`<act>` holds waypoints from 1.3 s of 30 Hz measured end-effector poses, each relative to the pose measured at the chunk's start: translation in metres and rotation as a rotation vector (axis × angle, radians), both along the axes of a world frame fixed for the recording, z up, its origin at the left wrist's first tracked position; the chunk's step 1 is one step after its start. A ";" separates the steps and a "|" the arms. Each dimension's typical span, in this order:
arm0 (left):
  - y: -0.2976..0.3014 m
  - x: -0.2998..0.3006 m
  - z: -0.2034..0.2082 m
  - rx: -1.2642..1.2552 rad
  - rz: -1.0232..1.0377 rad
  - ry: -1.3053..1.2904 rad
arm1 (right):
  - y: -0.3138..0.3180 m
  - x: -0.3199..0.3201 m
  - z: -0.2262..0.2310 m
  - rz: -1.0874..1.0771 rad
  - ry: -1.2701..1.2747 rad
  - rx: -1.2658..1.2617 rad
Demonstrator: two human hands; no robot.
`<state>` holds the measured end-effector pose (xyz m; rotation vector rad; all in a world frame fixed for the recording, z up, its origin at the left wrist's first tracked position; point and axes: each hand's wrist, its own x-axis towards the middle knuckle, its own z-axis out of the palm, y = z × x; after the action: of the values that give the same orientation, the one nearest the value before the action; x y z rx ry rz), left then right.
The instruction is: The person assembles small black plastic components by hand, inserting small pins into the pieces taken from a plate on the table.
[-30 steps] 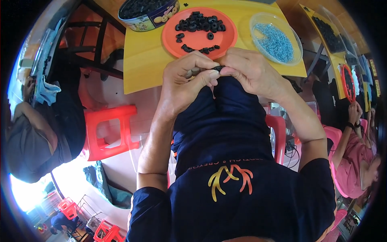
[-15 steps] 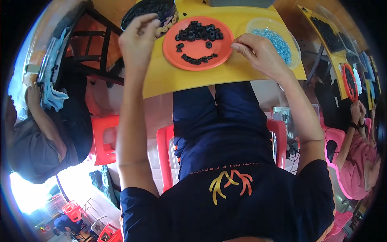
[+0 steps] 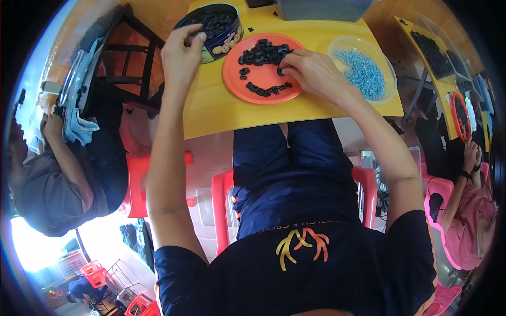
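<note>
The right hand (image 3: 312, 72) bends over the right side of a round, orange-red, shallow plate (image 3: 263, 78), its thumb and fingertips touching a small, black, ring-like piece (image 3: 280, 70); whether they grip it or merely rest on it, I cannot tell. More small black pieces lie on the plate: a heap (image 3: 262, 51) toward the far side, a curved row (image 3: 268, 90) along the near side, and a couple at the left.

The left hand (image 3: 182, 50) is at the near left of a round, dark blue, printed tin (image 3: 230, 46) (itself holding plenty of black pieces), its fingers bent and its thumb loosely parted from them, nothing visible between.

Right of the plate stands a round, clear plastic tub (image 3: 390, 68) with a mass of tiny, shiny blue bits (image 3: 365, 78). All this sits on a yellow table (image 3: 221, 113); a grey bin (image 3: 324, 8) stands at its far edge.
</note>
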<state>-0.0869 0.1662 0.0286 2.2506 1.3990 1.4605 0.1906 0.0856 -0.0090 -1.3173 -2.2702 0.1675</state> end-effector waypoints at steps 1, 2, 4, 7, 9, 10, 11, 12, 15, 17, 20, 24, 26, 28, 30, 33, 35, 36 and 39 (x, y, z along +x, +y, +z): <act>-0.009 0.000 -0.006 0.018 -0.040 -0.036 | 0.002 -0.002 -0.002 -0.024 -0.041 -0.026; -0.019 -0.005 -0.013 0.043 -0.067 -0.067 | 0.005 -0.008 -0.004 -0.013 -0.038 -0.021; -0.043 -0.003 -0.029 -0.041 -0.061 -0.104 | 0.010 -0.009 -0.010 -0.071 -0.153 0.009; -0.082 -0.008 -0.045 -0.175 -0.051 -0.126 | 0.010 -0.016 -0.012 -0.068 -0.199 0.050; -0.098 -0.012 -0.057 -0.233 -0.043 -0.123 | 0.011 -0.017 -0.012 -0.055 -0.205 0.052; -0.103 -0.016 -0.063 -0.230 -0.040 -0.122 | 0.011 -0.017 -0.012 -0.046 -0.212 0.050; -0.108 -0.020 -0.067 -0.242 -0.035 -0.093 | 0.011 -0.017 -0.013 -0.043 -0.211 0.051; -0.110 -0.023 -0.071 -0.253 -0.031 -0.064 | 0.011 -0.016 -0.013 -0.006 -0.202 0.056; -0.103 -0.040 -0.078 -0.172 -0.023 0.087 | 0.007 -0.016 -0.006 0.059 -0.159 0.030; -0.096 -0.044 -0.081 -0.138 -0.019 0.167 | 0.008 -0.012 0.003 0.083 -0.126 -0.004; -0.092 -0.040 -0.083 -0.081 0.011 0.327 | 0.012 0.004 0.019 0.110 -0.033 0.049; -0.092 -0.038 -0.085 -0.088 0.048 0.444 | 0.022 0.041 0.036 0.003 0.035 0.057; -0.093 -0.038 -0.085 -0.085 0.057 0.465 | 0.026 0.071 0.037 -0.131 0.032 0.260; -0.092 -0.036 -0.085 -0.077 0.065 0.481 | 0.029 0.113 0.028 -0.313 0.074 0.307; -0.093 -0.034 -0.083 -0.088 0.072 0.499 | 0.032 0.164 0.014 -0.456 0.107 0.309; -0.091 -0.033 -0.083 -0.095 0.079 0.500 | 0.025 0.242 -0.015 -0.664 -0.017 0.249; -0.092 -0.033 -0.081 -0.106 0.085 0.504 | 0.017 0.263 -0.034 -0.732 -0.051 0.220; -0.093 -0.034 -0.080 -0.120 0.089 0.510 | 0.014 0.266 -0.042 -0.762 -0.026 0.151; -0.094 -0.034 -0.078 -0.130 0.101 0.509 | 0.012 0.276 -0.071 -0.787 0.152 -0.005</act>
<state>-0.1210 0.0726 -0.0499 2.6077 1.6981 0.8082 0.4666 0.0977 -0.0799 -2.0064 -1.4853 -0.0064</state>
